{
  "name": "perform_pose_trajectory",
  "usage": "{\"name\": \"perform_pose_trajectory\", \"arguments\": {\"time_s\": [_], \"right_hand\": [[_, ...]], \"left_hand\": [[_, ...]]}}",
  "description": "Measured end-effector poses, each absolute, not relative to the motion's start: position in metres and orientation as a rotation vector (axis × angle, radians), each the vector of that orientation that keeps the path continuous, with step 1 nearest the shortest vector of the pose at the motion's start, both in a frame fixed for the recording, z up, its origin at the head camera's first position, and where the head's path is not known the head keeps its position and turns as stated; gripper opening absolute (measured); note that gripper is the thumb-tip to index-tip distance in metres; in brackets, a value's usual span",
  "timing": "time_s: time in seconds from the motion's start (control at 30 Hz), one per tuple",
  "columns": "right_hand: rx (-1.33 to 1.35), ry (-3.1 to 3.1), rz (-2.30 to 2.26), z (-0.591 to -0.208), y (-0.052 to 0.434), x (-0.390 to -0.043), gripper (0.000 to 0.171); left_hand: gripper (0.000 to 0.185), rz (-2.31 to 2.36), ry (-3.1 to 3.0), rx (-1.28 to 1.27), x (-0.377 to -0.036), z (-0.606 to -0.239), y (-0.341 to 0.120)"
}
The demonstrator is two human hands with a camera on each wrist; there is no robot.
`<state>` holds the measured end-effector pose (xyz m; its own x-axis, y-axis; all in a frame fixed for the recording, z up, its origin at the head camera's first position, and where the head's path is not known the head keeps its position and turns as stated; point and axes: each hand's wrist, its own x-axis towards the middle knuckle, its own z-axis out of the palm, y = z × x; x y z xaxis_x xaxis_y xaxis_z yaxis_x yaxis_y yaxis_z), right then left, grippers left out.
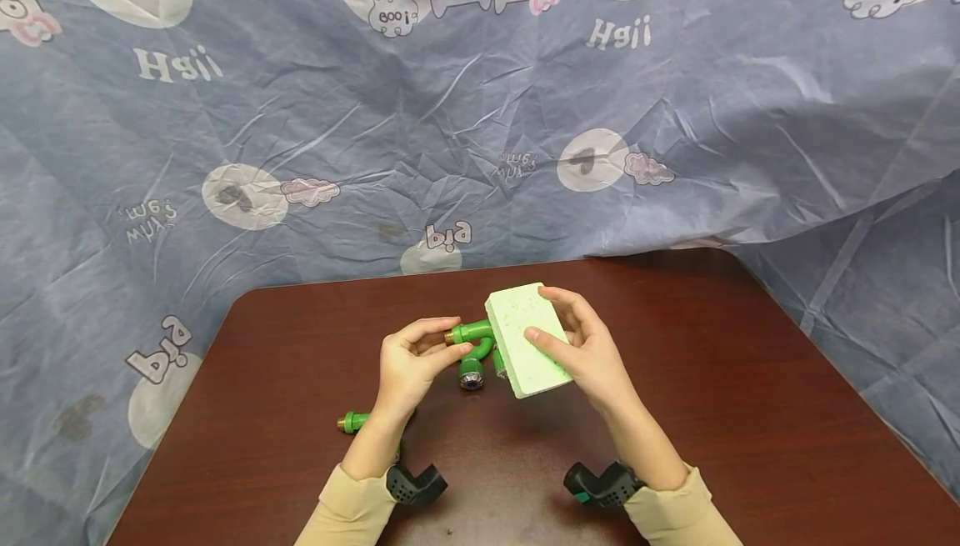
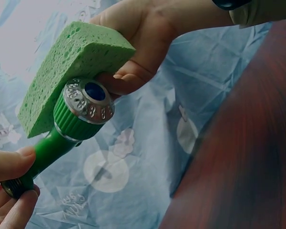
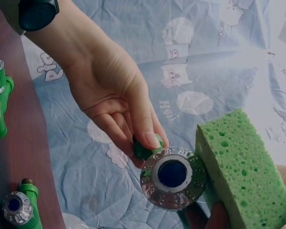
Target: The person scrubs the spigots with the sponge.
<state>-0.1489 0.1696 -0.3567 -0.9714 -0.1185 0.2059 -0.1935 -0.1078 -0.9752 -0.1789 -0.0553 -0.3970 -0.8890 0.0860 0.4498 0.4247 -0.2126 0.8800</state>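
Observation:
My left hand (image 1: 411,367) pinches the brass-threaded end of a green tap (image 1: 474,331) between thumb and fingers, holding it above the table. The tap's ribbed knob (image 2: 83,107) has a silver face with a blue centre. In my right hand (image 1: 592,350) is a pale green, porous sponge (image 1: 528,346), gripped with the thumb on its near face and the fingers round its edge. The sponge lies against the tap's side and hides part of it in the head view. A second green tap (image 1: 471,371) shows just below the held one.
Another green tap (image 1: 352,422) lies on the dark brown table (image 1: 750,404), partly covered by the left forearm. Behind the table hangs a blue printed cloth (image 1: 412,112). Each wrist wears a black camera mount, such as the left one (image 1: 414,486).

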Motion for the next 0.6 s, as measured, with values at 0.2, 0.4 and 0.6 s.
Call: {"name": "perform_pose_trajectory", "arguments": {"time_s": [0.2, 0.4, 0.6], "right_hand": [[0.341, -2.081, 2.305, -0.3584, 0.1683, -0.1495, 0.056], [0.339, -2.077, 2.295, -0.3590, 0.1686, -0.1493, 0.056], [0.337, -2.077, 2.276, -0.3574, 0.1687, -0.1494, 0.057]], "left_hand": [[0.036, -2.185, -1.792, -0.610, -0.1755, -0.3965, -0.0545], [0.037, -2.238, -1.795, -0.581, -0.1741, -0.3969, -0.0539], [0.040, -2.303, -1.813, -0.591, -0.1732, -0.3961, -0.0569]]}}
